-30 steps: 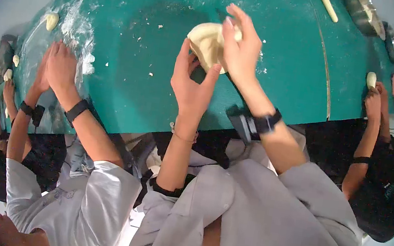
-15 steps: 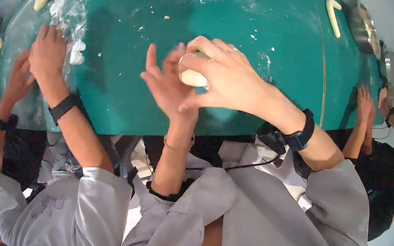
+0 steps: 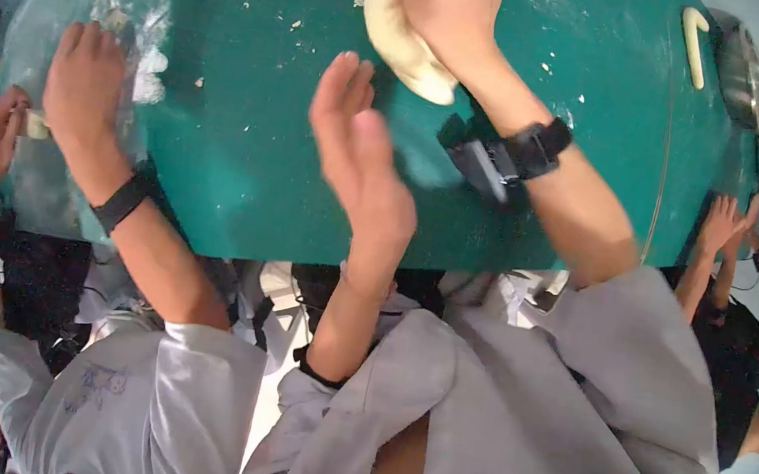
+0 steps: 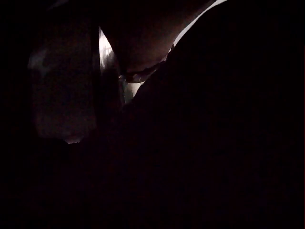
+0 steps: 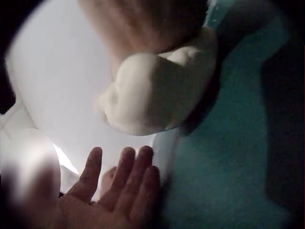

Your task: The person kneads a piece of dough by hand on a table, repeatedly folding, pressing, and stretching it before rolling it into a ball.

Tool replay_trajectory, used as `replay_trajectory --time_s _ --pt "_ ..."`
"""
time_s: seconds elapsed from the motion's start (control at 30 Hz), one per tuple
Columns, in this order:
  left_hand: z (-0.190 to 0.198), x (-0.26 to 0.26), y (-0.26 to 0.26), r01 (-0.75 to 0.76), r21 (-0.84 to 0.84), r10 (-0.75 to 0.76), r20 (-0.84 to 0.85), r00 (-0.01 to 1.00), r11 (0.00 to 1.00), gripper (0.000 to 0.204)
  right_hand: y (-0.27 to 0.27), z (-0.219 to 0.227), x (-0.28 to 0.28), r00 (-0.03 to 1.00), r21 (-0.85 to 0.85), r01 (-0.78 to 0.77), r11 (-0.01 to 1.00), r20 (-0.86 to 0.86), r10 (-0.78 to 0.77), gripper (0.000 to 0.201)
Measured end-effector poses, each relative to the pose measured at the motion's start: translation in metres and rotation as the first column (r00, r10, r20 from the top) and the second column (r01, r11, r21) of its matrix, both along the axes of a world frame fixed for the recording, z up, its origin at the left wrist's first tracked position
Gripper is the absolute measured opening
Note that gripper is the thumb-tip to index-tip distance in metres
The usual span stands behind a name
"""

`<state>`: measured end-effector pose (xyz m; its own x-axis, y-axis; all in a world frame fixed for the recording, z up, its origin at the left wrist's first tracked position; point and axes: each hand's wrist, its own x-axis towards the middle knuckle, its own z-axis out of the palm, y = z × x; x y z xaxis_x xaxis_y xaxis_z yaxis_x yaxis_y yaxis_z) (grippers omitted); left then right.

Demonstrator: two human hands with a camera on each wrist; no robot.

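The long, curved lump of pale cream dough (image 3: 395, 36) now shows more of its length, over the flat green table (image 3: 246, 150), against the right hand (image 3: 456, 1), whose grip I cannot tell. The left hand (image 3: 361, 162), fingers extended, holds nothing; only the right seems to work.

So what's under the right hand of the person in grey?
Pale dough shows beneath the right hand, one end sticking out. The hand covers part of it, and the tabletop below the dough is hidden.
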<state>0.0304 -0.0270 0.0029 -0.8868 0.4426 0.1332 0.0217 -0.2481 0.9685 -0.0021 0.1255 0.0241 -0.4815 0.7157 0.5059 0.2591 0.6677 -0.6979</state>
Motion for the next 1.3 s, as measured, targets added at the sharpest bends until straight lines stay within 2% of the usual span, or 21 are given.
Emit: replay_trajectory --time_s 0.07,0.13,0.17,0.2,0.23,0.27,0.3,0.37,0.4,0.43,0.47,0.5,0.57,0.6,0.7,0.8,0.9,1.03,1.13,1.23,1.3 --pt "-0.004 0.003 0.004 0.078 -0.151 -0.110 -0.220 0.969 0.986 0.057 0.000 -0.002 0.007 0.970 -0.152 0.086 0.985 -0.214 -0.117 0.028" --pt "0.001 0.005 0.002 0.150 -0.093 -0.160 -0.119 0.980 0.984 0.059 -0.008 0.004 -0.001 0.862 -0.116 0.301 0.947 -0.392 -0.322 0.030" --pt "0.002 0.006 0.001 0.184 -0.060 -0.188 -0.062 0.980 0.981 0.060 -0.007 0.003 0.015 0.867 -0.224 0.165 0.961 -0.431 -0.249 0.023" --pt "-0.001 0.004 -0.001 0.181 -0.015 -0.181 0.014 0.983 0.983 0.064 -0.002 0.005 0.047 0.887 -0.409 -0.129 0.903 -0.456 -0.080 0.023" --pt "-0.001 0.004 -0.001 0.223 0.011 -0.223 -0.007 0.975 0.975 0.065 0.002 0.009 0.077 0.865 -0.566 -0.386 0.729 -0.496 0.073 0.031" --pt "-0.002 0.005 -0.004 0.263 0.030 -0.262 -0.025 0.965 0.964 0.065 0.005 0.017 0.103 0.838 -0.661 -0.529 0.532 -0.504 0.207 0.043" --pt "-0.004 0.005 -0.006 0.301 0.047 -0.299 -0.045 0.953 0.952 0.065 0.010 0.022 0.119 0.782 -0.624 -0.620 0.476 -0.449 0.431 0.041" --pt "-0.009 0.003 -0.006 0.337 0.116 -0.340 0.008 0.940 0.934 0.059 -0.010 0.033 0.141 0.824 -0.657 -0.498 0.566 -0.156 0.544 0.035" --pt "-0.010 0.004 -0.007 0.355 0.165 -0.369 0.066 0.927 0.920 0.057 -0.031 0.042 0.143 0.859 -0.632 -0.378 0.676 0.032 0.511 0.034" --pt "-0.012 0.004 -0.008 0.368 0.215 -0.399 0.124 0.909 0.905 0.055 -0.049 0.039 0.145 0.872 -0.246 -0.387 0.889 0.217 0.439 0.031" --pt "-0.010 0.006 -0.008 0.289 0.219 -0.329 0.181 0.927 0.932 0.051 -0.064 0.032 0.144 0.910 -0.049 -0.348 0.936 0.220 0.350 0.028" --pt "-0.007 0.007 -0.009 0.207 0.220 -0.258 0.236 0.937 0.953 0.048 -0.077 0.028 0.144 0.942 0.149 -0.298 0.943 0.205 0.265 0.025" --pt "-0.007 0.006 -0.008 -0.053 0.413 -0.131 0.403 0.906 0.909 0.045 -0.091 0.030 0.146 0.903 0.240 -0.298 0.924 0.385 0.191 0.021" --pt "-0.011 0.001 -0.010 -0.095 0.438 -0.061 0.328 0.943 0.894 0.045 -0.094 0.030 0.143 0.871 0.282 -0.306 0.909 0.469 0.147 0.019" --pt "-0.018 -0.004 -0.017 -0.143 0.537 -0.145 0.458 0.877 0.831 0.045 -0.085 0.034 0.120 0.785 0.166 -0.381 0.910 0.578 0.223 0.022" --pt "-0.011 0.001 -0.010 -0.200 0.417 -0.044 0.507 0.861 0.886 0.044 -0.071 0.037 0.081 0.581 0.017 -0.436 0.900 0.769 0.268 0.031" --pt "-0.005 -0.001 -0.004 -0.304 0.368 0.049 0.565 0.824 0.879 0.044 -0.047 0.022 0.048 0.606 0.040 -0.453 0.891 0.747 0.274 0.036" --pt "-0.001 0.004 -0.003 -0.228 0.272 0.097 0.422 0.901 0.935 0.039 -0.008 -0.008 0.013 0.850 0.191 -0.327 0.925 0.488 0.200 0.036" --pt "0.001 0.007 0.002 -0.185 0.145 0.138 0.284 0.949 0.972 0.042 0.008 -0.003 0.004 0.894 -0.064 -0.182 0.981 0.405 0.192 0.036" --pt "0.000 0.009 0.001 -0.085 -0.031 0.086 0.062 0.994 0.996 0.045 0.006 -0.006 0.017 0.993 -0.063 0.038 0.997 0.116 -0.031 0.039" --pt "0.002 0.011 -0.001 0.028 0.007 -0.028 0.054 0.998 1.000 0.044 0.005 -0.002 0.036 0.993 -0.156 0.098 0.983 0.081 -0.086 0.035"
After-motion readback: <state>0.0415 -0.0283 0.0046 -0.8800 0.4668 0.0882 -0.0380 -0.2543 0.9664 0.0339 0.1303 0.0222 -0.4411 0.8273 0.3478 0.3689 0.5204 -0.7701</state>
